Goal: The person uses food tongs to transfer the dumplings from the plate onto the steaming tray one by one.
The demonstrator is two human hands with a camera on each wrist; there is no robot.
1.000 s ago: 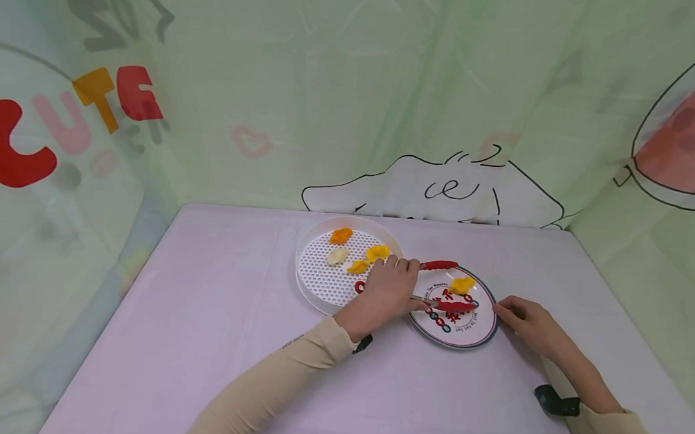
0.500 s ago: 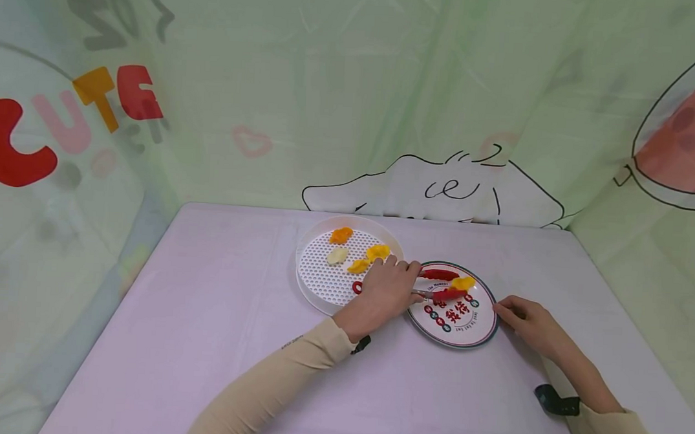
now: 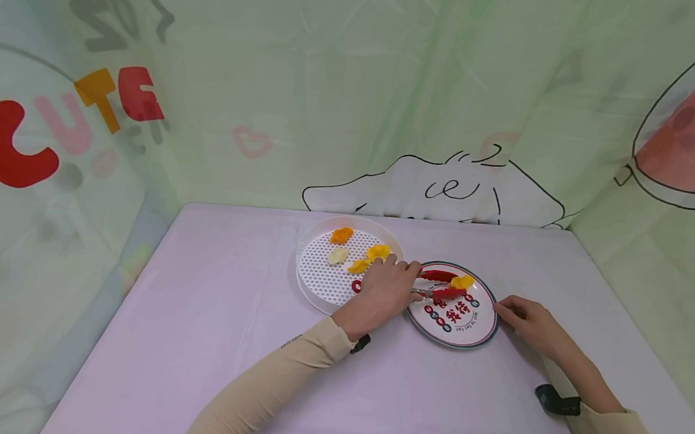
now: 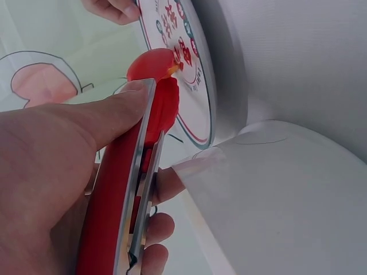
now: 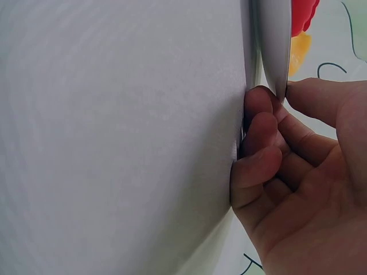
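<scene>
My left hand [image 3: 388, 285] grips a pair of red-tipped metal tongs [image 4: 112, 197], thumb on one arm and fingers round the other. The red tong tips reach over the printed white plate [image 3: 465, 329] and lie against a yellow dumpling-like piece [image 3: 462, 283] on it. In the left wrist view only a sliver of that piece shows between the tips. My right hand [image 3: 529, 321] pinches the plate's right rim between thumb and fingers, seen closely in the right wrist view, where the plate [image 5: 276, 46] appears edge-on.
Left of the plate stands a round white perforated tray [image 3: 315, 283] with a raised rim. In it lie an orange piece [image 3: 341, 235], a cream piece [image 3: 337, 256] and two yellow pieces [image 3: 377, 252]. A pale cloth [image 3: 202, 340] covers the table, with a printed curtain [image 3: 329, 100] behind.
The tong tips have drawn closer together and moved onto the yellow piece on the plate. My right hand keeps its hold on the rim.
</scene>
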